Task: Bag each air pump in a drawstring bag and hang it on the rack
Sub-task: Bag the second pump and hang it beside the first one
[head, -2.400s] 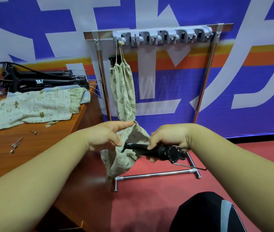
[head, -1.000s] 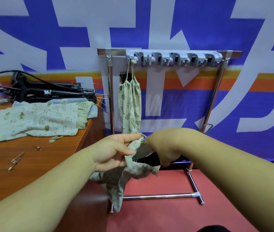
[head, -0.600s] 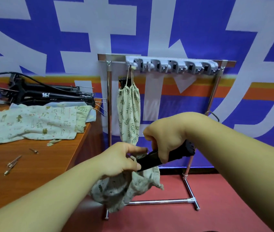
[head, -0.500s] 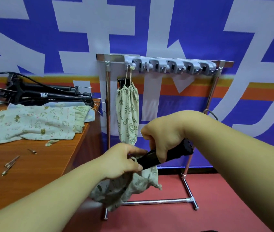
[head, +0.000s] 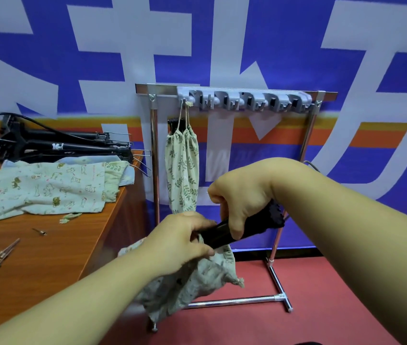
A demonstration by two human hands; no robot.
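Observation:
My right hand (head: 241, 197) grips a black air pump (head: 252, 226) near its upper end, tilted with the lower end inside a pale printed drawstring bag (head: 197, 277). My left hand (head: 180, 241) pinches the bag's mouth around the pump barrel. The bag hangs limp below both hands. Behind them stands a chrome rack (head: 307, 135) with a grey hook strip (head: 244, 99). A leaf-print bag (head: 182, 173) holding a pump hangs from the leftmost hook.
A wooden table (head: 48, 250) stands at the left with several more black pumps (head: 68, 146), flat printed bags (head: 40, 188) and small metal needles (head: 7, 251). The rack's foot bar (head: 232, 300) rests on red floor. A blue and white banner fills the wall.
The pump has tipped from lying level to slanting upward, and its lower end has slid into the bag. My left hand has closed the bag's mouth round the barrel.

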